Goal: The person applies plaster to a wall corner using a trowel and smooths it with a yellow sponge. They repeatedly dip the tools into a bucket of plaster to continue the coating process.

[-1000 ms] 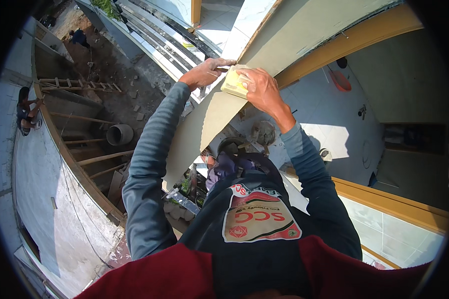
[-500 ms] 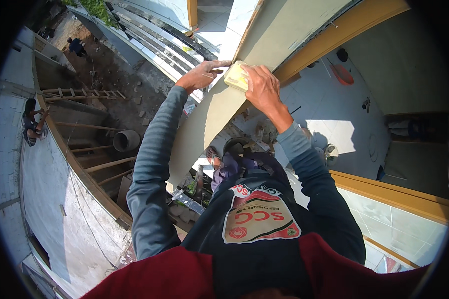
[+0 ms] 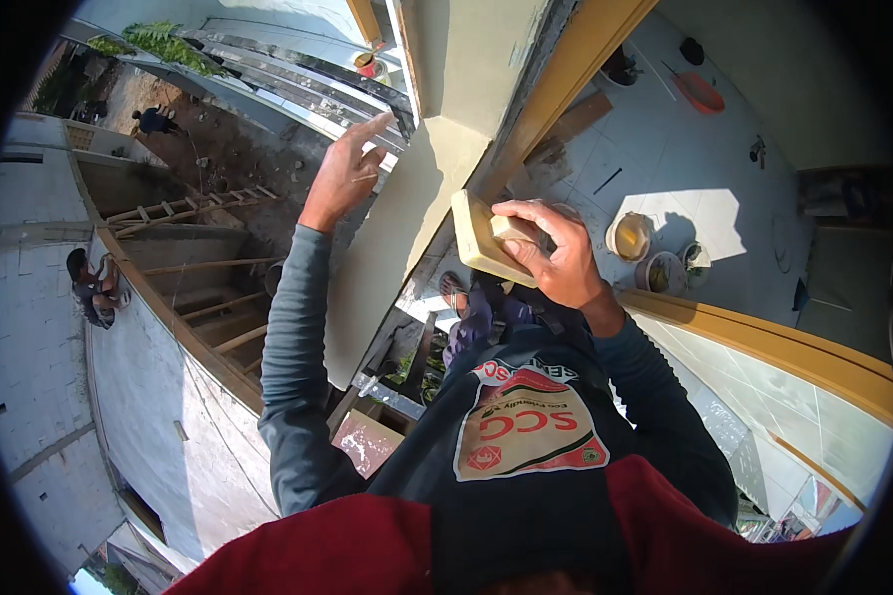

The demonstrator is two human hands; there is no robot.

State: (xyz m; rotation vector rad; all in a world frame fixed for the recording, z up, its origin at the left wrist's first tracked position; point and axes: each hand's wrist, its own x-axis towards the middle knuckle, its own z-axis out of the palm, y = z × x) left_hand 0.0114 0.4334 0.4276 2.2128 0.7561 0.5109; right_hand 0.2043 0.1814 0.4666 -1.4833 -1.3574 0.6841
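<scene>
My right hand [image 3: 569, 256] grips the raised handle of a pale yellow plastering float [image 3: 474, 236]. The float is tilted, its flat plate apart from the wall and facing up and left, just right of the grey plastered ledge [image 3: 382, 243]. Damp, darker plaster covers part of that ledge, with an uneven edge between the two tones. Over the ledge's left side hovers my left hand [image 3: 345, 177], empty, its fingers apart and the index finger stretched toward the corner where the ledge meets the plastered upright face [image 3: 466, 69].
Yellow-orange frames [image 3: 764, 339] edge the opening at right. Beyond them stand buckets [image 3: 629, 236] and an orange basin [image 3: 700, 92] on tiles. At left, a drop holds a wooden ladder [image 3: 189, 208]; one person [image 3: 97, 290] crouches on a wall, another [image 3: 159, 122] is farther off.
My right hand has drawn the float off the plaster, down toward my body, and tilted it. My left hand has moved left, away from the corner. The view has shifted too.
</scene>
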